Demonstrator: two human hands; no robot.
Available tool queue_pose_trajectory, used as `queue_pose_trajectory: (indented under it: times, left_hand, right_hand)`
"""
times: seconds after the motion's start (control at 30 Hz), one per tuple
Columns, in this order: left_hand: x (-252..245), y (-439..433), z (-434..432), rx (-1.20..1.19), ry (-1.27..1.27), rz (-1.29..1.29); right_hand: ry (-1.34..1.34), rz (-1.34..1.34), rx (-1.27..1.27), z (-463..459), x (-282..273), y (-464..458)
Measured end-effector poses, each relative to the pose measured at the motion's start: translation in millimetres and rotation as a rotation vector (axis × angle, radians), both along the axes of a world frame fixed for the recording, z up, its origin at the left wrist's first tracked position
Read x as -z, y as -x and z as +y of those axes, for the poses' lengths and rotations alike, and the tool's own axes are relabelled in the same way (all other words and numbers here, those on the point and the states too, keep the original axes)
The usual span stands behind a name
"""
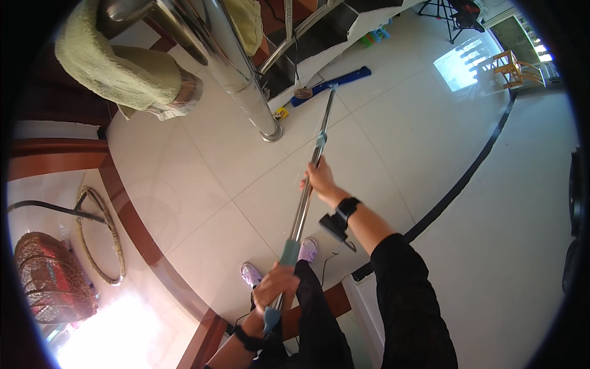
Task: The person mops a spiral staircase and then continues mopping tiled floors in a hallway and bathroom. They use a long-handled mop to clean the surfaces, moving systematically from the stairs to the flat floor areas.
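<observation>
A flat mop with a blue head (348, 81) lies across the pale floor tiles beside the staircase. Its shiny metal pole (303, 205) slants back toward me, with a grey-green grip sleeve (289, 252) and a blue-grey end cap (271, 318). Around the upper pole, just below a plastic collar (321, 138), my right hand (321, 182) is closed. My left hand (275, 286), slightly blurred, grips the pole near its lower end, between the sleeve and the cap. A black device is strapped to my right wrist, and a black band circles the left.
A steel newel post (271, 129) stands left of the mop head, near a small yellow packet (280, 113). A light green towel (138, 87) hangs upper left. A woven basket (53, 279) sits beyond the wooden threshold (138, 214). A wooden chair (511, 69) is far right.
</observation>
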State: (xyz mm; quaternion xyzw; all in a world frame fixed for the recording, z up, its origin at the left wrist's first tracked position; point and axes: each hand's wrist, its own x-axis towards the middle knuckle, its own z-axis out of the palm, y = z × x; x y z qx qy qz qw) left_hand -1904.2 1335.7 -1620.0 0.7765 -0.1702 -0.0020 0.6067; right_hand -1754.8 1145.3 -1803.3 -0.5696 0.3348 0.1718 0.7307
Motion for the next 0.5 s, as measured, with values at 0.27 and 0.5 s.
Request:
queue_pose_trajectory:
  times: [0.27, 0.5]
  left_hand:
    - [41.7, -10.3, -37.6, -0.101, 0.052, -0.048]
    - [8.1, 6.3, -27.2, -0.124, -0.039, -0.043]
  right_hand:
    - [0.192, 0.081, -0.045, -38.9, 18.9, -36.8]
    - [0.097, -0.022, -0.010, -17.5, 3.4, -18.2]
